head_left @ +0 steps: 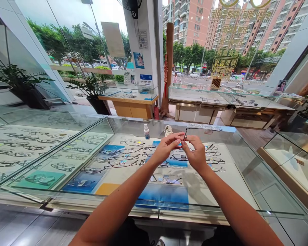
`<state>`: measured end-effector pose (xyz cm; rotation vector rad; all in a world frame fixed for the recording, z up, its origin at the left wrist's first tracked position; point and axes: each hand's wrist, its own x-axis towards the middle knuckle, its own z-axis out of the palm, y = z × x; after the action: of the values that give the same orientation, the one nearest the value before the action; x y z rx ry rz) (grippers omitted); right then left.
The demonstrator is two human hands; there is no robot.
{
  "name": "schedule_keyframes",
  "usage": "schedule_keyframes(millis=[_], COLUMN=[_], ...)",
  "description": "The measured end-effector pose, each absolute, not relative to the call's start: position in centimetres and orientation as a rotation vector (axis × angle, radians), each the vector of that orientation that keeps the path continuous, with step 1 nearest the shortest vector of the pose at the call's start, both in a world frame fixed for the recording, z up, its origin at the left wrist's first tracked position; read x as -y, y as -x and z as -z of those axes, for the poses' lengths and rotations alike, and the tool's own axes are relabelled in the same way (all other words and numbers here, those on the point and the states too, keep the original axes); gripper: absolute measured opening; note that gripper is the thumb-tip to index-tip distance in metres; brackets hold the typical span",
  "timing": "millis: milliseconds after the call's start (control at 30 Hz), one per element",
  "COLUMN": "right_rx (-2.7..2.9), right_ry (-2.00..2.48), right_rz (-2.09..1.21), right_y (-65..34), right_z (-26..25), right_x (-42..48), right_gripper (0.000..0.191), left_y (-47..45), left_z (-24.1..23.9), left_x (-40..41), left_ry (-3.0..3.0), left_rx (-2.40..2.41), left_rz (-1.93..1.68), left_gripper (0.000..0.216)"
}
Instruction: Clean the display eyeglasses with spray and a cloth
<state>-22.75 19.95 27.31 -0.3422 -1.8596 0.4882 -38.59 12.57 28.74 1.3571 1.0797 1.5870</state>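
A pair of eyeglasses (pixel 186 132) is held up above the glass display case, seen nearly edge-on, with a dark thin temple reaching to the right. My left hand (pixel 167 146) pinches it from the left with fingertips and thumb. From the other side my right hand (pixel 196 151) grips it, thumb and fingers closed near the same spot. The fingers hide most of the frame. Under the glass, below both hands, lie several rows of eyeglasses (pixel 166 179) on white and blue sheets.
A small white spray bottle (pixel 146 132) stands beyond my left hand, and a crumpled pale cloth (pixel 168 130) lies near it. The glass display case (pixel 246 171) spans the front. Further cabinets (pixel 197 90), potted plants (pixel 97 97) and a wooden post (pixel 169 58) stand behind.
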Motion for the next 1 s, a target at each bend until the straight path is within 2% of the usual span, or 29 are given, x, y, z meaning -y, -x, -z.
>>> schedule_keyframes(millis=[200,333,400,467,567,700,867,1000], right_rx=[1.817,1.797,1.794,1.796,1.799,1.804,1.803,1.806], right_ry=[0.44,0.488,0.499,0.502,0.496,0.503,0.503,0.496], right_rz=[-0.445,-0.434,-0.431,-0.427,-0.426,-0.42,-0.415,-0.427], right_y=[22.5,22.3,22.3,22.3,22.3,22.4,22.5,22.4], right_z=[-27.2,-27.3,-27.3,-27.3,-27.1,-27.0,-26.9,-27.0], right_x=[-20.7,-21.3,-21.5,-21.8,-22.2,-22.6,-22.9,-22.9], right_gripper=[0.021,0.025,0.025,0.026,0.026,0.028,0.028,0.028], left_y=[40.8,45.5,48.0,50.1,52.1,52.8,52.1,51.1], left_z=[-29.2,-29.4,-29.2,-28.8,-28.2,-27.4,-27.0,-27.8], left_x=[-13.2,-13.6,-13.7,-13.9,-14.7,-15.9,-16.4,-16.2], left_ry=[-1.598,-1.418,-1.258,-1.109,-1.01,-0.987,-1.055,-1.284], left_rx=[-1.347,-2.105,-2.493,-2.685,-2.748,-2.779,-2.753,-2.595], left_rz=[-1.722,-2.005,-1.936,-1.721,-1.342,-1.042,-1.065,-1.265], left_gripper=[0.028,0.026,0.039,0.054,0.065,0.052,0.029,0.031])
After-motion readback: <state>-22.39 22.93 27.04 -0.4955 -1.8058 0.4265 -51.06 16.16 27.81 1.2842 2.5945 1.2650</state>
